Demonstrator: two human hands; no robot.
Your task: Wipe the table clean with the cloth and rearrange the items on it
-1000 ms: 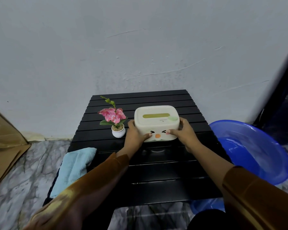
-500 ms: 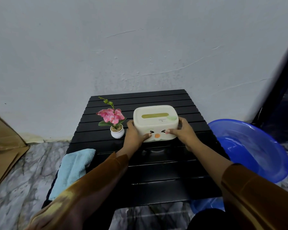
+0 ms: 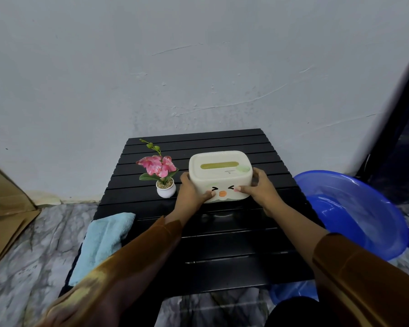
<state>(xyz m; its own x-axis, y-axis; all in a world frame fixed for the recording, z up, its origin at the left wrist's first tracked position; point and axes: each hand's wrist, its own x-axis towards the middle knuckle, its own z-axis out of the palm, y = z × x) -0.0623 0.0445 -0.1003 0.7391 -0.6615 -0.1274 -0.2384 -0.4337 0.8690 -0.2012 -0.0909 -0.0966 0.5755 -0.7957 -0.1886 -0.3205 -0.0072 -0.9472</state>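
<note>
The left hand (image 3: 191,193) and right hand (image 3: 260,188) clasp the cream tissue box (image 3: 220,175) from either side, thumbs pressed on its front face beside the printed beak. The box sits on the black slatted table (image 3: 222,244), though whether it rests fully on the slats or is slightly lifted is hard to tell. Just left of the box stands a small potted pink flower (image 3: 162,175). Further left and nearer the person, the light blue cloth (image 3: 104,241) drapes over the table's edge. Right of the box, off the table, sits a blue basin (image 3: 354,213).
</note>
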